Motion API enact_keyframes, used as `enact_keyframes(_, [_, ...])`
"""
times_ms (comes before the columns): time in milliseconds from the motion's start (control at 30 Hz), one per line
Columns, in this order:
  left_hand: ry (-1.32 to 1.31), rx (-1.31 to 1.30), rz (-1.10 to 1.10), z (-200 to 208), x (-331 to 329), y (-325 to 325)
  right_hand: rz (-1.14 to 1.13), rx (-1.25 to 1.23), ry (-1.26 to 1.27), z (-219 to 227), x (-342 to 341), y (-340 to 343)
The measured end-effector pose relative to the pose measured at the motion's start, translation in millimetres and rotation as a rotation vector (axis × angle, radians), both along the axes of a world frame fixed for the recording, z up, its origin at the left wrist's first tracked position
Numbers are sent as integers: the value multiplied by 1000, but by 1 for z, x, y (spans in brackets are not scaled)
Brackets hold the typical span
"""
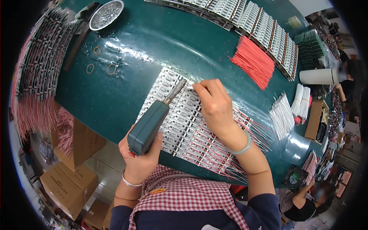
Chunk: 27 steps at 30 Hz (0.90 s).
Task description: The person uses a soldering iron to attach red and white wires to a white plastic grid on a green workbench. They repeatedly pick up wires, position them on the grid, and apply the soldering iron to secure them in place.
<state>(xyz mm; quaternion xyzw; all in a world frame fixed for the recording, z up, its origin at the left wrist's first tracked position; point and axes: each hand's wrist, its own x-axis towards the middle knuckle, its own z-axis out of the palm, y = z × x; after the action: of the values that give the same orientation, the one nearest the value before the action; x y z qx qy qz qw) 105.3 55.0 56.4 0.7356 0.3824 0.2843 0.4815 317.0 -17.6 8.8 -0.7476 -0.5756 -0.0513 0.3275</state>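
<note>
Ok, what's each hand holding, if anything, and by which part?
The left hand holds the dark green tool near its rear; whether the right hand grips anything is unclear.

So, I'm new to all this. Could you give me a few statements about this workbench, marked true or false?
1. The left hand grips a dark green handheld tool. True.
2. The right hand is inside a metal bowl. False: it is over the panel of circuit boards, its fingertips near the tool's metal tip.
3. A pile of red wires lies on the green table, to the right of the panel. True.
4. The person's apron is plain yellow. False: it is checked in red and white.
5. The white bottle is on the left side of the picture. False: it is on the right.
</note>
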Motion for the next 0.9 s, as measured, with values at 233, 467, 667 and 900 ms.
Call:
enact_keyframes(233, [18, 18, -10, 2, 3, 1, 22, -18, -40, -3, 3, -2])
enact_keyframes(467, [15, 54, -11, 2, 2, 0, 32, -25, -54, -3, 3, -2])
enact_keyframes(667, [30, 28, -10, 1, 1, -1, -4, 4, -28, 0, 0, 1])
enact_keyframes(900, [43, 9, -20, -2, -1, -1, 26, -8, -59, -2, 2, 0])
